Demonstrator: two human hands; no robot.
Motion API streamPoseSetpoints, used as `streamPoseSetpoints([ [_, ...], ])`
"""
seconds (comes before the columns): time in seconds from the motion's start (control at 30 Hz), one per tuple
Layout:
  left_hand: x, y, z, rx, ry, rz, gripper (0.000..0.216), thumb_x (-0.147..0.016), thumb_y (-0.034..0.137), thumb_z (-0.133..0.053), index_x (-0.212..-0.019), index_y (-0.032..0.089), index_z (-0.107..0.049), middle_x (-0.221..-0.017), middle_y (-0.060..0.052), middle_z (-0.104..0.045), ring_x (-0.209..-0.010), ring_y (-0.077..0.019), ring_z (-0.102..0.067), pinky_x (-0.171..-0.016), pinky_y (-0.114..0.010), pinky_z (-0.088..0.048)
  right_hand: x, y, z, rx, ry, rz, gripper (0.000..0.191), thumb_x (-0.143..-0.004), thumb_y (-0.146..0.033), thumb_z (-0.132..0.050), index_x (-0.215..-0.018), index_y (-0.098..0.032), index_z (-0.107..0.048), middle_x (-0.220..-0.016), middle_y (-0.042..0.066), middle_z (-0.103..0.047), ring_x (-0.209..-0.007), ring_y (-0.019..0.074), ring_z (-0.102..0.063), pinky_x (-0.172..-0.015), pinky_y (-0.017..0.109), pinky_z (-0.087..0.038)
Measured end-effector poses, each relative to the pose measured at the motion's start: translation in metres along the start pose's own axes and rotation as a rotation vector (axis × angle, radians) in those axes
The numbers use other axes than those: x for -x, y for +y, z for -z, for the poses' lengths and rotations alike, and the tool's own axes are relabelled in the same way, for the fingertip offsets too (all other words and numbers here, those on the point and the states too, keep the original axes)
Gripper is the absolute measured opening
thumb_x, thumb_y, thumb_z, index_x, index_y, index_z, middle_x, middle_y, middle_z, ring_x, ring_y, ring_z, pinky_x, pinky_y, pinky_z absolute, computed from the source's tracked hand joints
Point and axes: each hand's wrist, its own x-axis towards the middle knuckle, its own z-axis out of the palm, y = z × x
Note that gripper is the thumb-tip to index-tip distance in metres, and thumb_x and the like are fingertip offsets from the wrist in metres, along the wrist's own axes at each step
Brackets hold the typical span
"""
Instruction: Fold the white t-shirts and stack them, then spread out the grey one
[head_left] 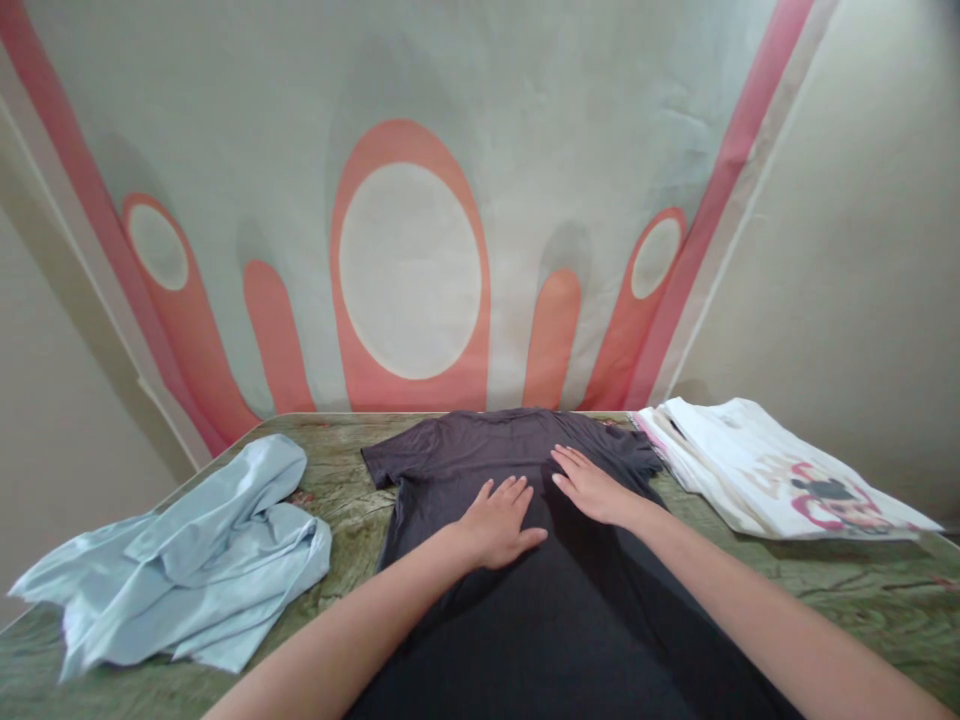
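Observation:
A dark grey T-shirt (450,455) lies spread flat on the green marbled table (862,600), its sleeves out to both sides and its collar toward the far edge. My left hand (499,522) rests flat on the middle of the shirt, fingers stretched out. My right hand (592,485) lies flat beside it, slightly farther up the chest, fingers together and extended. Both palms press on the fabric and hold nothing.
A crumpled light blue garment (195,560) lies on the table's left part. A folded white shirt with a red and black print (780,480) sits at the right. Behind the table stands a wall with orange and white shapes (409,270).

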Motion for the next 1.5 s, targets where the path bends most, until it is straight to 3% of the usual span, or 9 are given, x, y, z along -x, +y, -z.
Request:
streamPoseSetpoints([
  [0.17,-0.039,0.002,-0.022,-0.035,0.118,0.03,0.071,-0.086,0.062,-0.013,-0.14,0.016,-0.024,-0.146,-0.011,-0.018,-0.134,-0.0278,-0.012,-0.105,-0.053,-0.009,-0.034,0.027,-0.014,0.005,-0.033,0.003,0.061,-0.09,-0.047,-0.021,-0.136,-0.009,-0.033,-0.143,0.013,-0.029,-0.132,0.0203,-0.023,-0.108,0.038,-0.019],
  [0.33,-0.034,-0.002,-0.032,-0.057,0.198,0.04,0.068,-0.085,0.064,-0.013,-0.14,0.024,-0.024,-0.148,-0.006,-0.016,-0.134,-0.033,-0.009,-0.103,-0.058,-0.007,-0.037,0.081,-0.007,0.101,0.002,-0.139,0.056,-0.089,-0.049,-0.026,-0.134,-0.018,-0.038,-0.143,0.007,-0.032,-0.131,0.0223,-0.026,-0.105,0.043,-0.021],
  [0.53,-0.033,-0.003,-0.031,-0.038,0.192,0.043,0.069,-0.084,0.065,-0.014,-0.14,0.025,-0.024,-0.148,-0.005,-0.015,-0.133,-0.0361,-0.008,-0.102,-0.06,-0.006,-0.057,0.131,0.018,0.179,0.242,-0.347,0.042,-0.09,-0.028,-0.028,-0.119,-0.013,-0.053,-0.118,0.012,-0.058,-0.107,0.0185,-0.054,-0.092,0.03,-0.037],
  [0.67,-0.034,-0.003,-0.03,-0.04,0.187,0.047,0.068,-0.085,0.064,-0.014,-0.14,0.025,-0.023,-0.148,-0.005,-0.015,-0.133,-0.0363,-0.008,-0.102,-0.06,-0.005,-0.061,0.156,0.032,0.223,0.205,-0.456,0.033,-0.084,-0.027,-0.041,-0.101,-0.011,-0.064,-0.102,0.015,-0.065,-0.096,0.0238,-0.059,-0.083,0.032,-0.041],
  [0.77,-0.034,-0.003,-0.031,-0.033,0.19,0.041,0.068,-0.085,0.064,-0.013,-0.14,0.025,-0.023,-0.148,-0.006,-0.016,-0.133,-0.0363,-0.008,-0.102,-0.06,-0.005,-0.054,0.17,0.039,0.245,0.163,-0.48,0.032,-0.085,-0.028,-0.039,-0.093,-0.014,-0.067,-0.097,0.014,-0.066,-0.092,0.0238,-0.06,-0.08,0.032,-0.041],
  [1.0,-0.036,-0.004,-0.033,-0.012,0.212,0.033,0.067,-0.085,0.064,-0.014,-0.139,0.025,-0.026,-0.147,-0.005,-0.017,-0.133,-0.0359,-0.008,-0.102,-0.06,-0.006,-0.032,0.18,0.041,0.238,0.053,-0.404,0.025,-0.077,-0.035,-0.052,-0.069,-0.017,-0.067,-0.079,0.009,-0.068,-0.078,0.0209,-0.06,-0.073,0.029,-0.04],
  [1.13,-0.036,-0.004,-0.032,-0.022,0.211,0.033,0.066,-0.086,0.062,-0.015,-0.139,0.025,-0.025,-0.147,-0.005,-0.017,-0.133,-0.0355,-0.008,-0.102,-0.06,-0.007,-0.029,0.181,0.046,0.219,0.072,-0.395,0.035,-0.083,-0.041,-0.043,-0.069,-0.016,-0.064,-0.07,0.005,-0.066,-0.069,0.0173,-0.058,-0.065,0.025,-0.04],
  [1.27,-0.036,-0.005,-0.033,-0.027,0.217,0.034,0.066,-0.086,0.062,-0.015,-0.139,0.026,-0.026,-0.147,-0.005,-0.017,-0.133,-0.0356,-0.008,-0.102,-0.06,-0.006,-0.024,0.186,0.056,0.252,0.151,-0.503,0.036,-0.089,-0.035,-0.032,-0.086,-0.014,-0.061,-0.079,0.009,-0.066,-0.073,0.0175,-0.059,-0.064,0.025,-0.041],
  [1.5,-0.036,-0.006,-0.035,-0.007,0.233,0.029,0.067,-0.085,0.064,-0.015,-0.139,0.026,-0.026,-0.147,-0.005,-0.018,-0.133,-0.0358,-0.008,-0.102,-0.06,-0.006,-0.013,0.171,0.059,0.374,0.125,-0.572,0.022,-0.079,-0.018,-0.048,-0.094,-0.01,-0.061,-0.102,0.022,-0.059,-0.09,0.0271,-0.059,-0.073,0.035,-0.042],
])
